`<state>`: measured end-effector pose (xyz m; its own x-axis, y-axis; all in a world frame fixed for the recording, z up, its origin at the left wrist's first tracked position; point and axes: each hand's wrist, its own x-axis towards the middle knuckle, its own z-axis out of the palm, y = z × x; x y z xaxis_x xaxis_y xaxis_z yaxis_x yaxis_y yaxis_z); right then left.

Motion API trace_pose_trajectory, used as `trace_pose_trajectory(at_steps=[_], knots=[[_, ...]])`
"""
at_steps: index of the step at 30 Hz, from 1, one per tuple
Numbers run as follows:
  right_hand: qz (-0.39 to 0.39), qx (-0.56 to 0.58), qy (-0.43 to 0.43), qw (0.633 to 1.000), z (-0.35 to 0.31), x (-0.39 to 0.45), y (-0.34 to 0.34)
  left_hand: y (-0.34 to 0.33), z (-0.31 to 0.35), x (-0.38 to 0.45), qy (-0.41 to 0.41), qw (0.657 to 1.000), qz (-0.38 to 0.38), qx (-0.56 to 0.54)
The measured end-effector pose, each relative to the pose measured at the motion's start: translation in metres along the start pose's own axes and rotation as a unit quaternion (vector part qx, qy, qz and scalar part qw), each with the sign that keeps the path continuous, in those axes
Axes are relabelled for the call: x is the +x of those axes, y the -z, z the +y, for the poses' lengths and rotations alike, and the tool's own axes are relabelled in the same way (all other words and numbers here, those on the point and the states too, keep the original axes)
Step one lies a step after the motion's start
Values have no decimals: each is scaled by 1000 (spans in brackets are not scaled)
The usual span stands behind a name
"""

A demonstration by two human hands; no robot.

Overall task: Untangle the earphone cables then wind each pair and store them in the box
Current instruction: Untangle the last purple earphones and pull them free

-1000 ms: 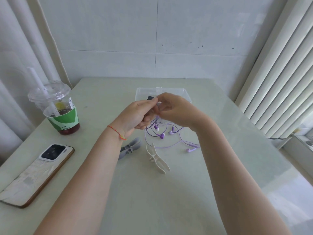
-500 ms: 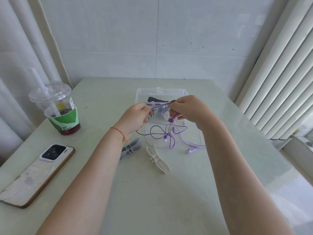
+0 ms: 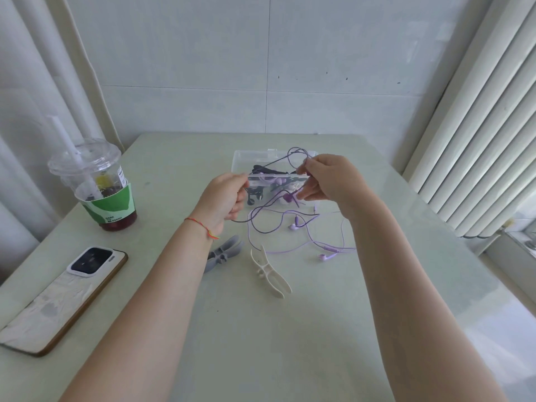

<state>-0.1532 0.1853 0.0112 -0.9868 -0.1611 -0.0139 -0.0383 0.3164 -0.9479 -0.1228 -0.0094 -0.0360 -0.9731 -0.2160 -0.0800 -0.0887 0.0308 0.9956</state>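
I judge I am in the untangling step, with no winding begun. My left hand (image 3: 224, 198) sits at centre frame with fingers curled, pinching the dark purple cable (image 3: 262, 206) at its left end; my right hand (image 3: 324, 179) is just right of centre, its fingertips pinching a raised loop of that same cable above and, lower down, what looks like the plug or an earbud end, though I cannot tell which. Between the hands the cable runs slack and drops in a curl onto the tabletop (image 3: 261, 343). The lighter lilac earphones (image 3: 327, 252) lie loose on the tabletop below my right hand, their strands crossing the dark cable near the centre, so the two pairs seem not yet parted. The clear box (image 3: 240, 158) stands open behind my hands at upper centre, with something dark already inside; its contents are partly hidden. Two winders wait nearer me: a grey one (image 3: 224, 253) beside my left wrist and a cream one (image 3: 271, 274) at centre. Next, I reckon, I should draw the dark cable's free end back through the loop and lift it away from the lilac strands, gently, since a hard pull could tighten the knot. A drink cup (image 3: 95, 181) and a phone (image 3: 66, 294) sit at left, well apart.
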Motion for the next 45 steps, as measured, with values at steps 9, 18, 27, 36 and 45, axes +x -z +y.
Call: trace_pose_trajectory(at_steps=[9,18,27,36,45], knots=[[-100,104,-13,989,-9,-15,-9,-11,8,-24,-8,976,-202,76],[17,-222,-2,975,2,1,1,-8,15,-17,-19,993,-111,37],[-3,-218,82,972,-7,-9,-12,-3,8,-15,-81,987,-115,73],[-98,-230,104,963,-3,-12,-22,-2,19,-19,-123,987,-53,83],[-14,-211,100,972,1,-4,-8,0,14,-11,-176,984,38,11]])
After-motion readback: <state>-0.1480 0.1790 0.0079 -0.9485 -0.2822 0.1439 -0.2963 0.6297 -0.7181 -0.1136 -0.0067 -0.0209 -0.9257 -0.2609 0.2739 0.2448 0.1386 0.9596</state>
